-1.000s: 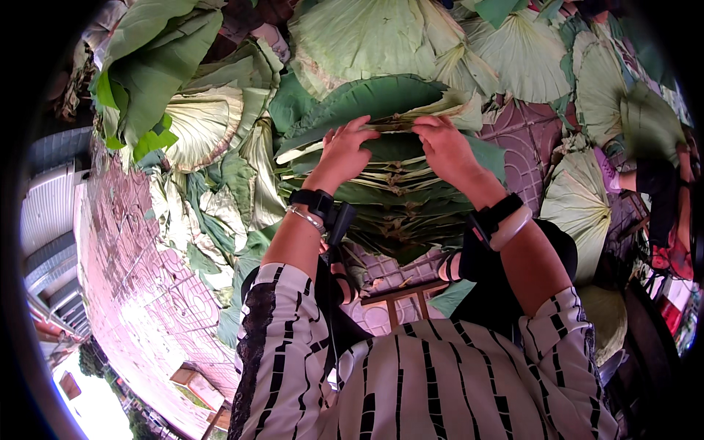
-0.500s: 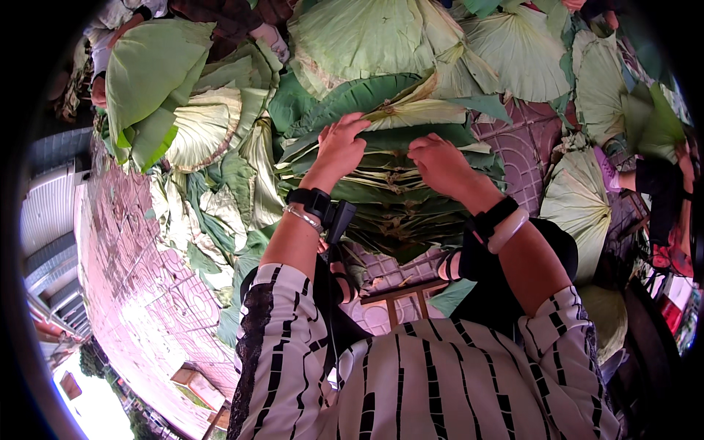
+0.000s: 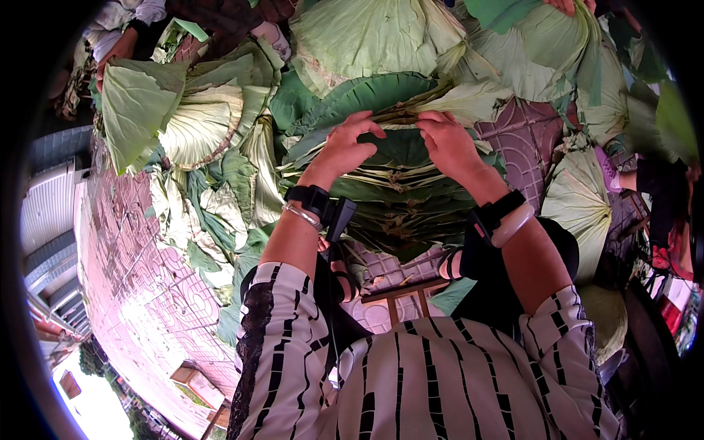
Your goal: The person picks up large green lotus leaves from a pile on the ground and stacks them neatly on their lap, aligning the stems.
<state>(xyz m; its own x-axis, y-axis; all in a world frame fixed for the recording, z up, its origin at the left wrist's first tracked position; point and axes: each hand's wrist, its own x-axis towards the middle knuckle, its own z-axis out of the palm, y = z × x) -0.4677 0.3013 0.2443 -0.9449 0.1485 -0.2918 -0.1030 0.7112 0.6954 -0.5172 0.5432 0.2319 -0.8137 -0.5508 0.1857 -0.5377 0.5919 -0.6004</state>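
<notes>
white shirt w/ black stripes (image 3: 429, 374) nearest, then dark wristbands (image 3: 314, 199), one per arm. l hand (image 3: 343, 150): grip open, thumb apart from fingers, over l side of the leaf stack (image 3: 400, 194). r hand (image 3: 447, 147): fingertips at the stack's far edge, can't tell if grip is closed on a leaf. stack of folded green leaves sits btwn & under both hands. paving (image 3: 524, 158) shows just r of it. beyond: big pale leaf (image 3: 367, 40); upper l, another person's hand (image 3: 110, 60) at a drooping leaf (image 3: 138, 110).

Patterned paving (image 3: 165, 286) and heaped leaves (image 3: 400, 198) suggest an outdoor work area.
</notes>
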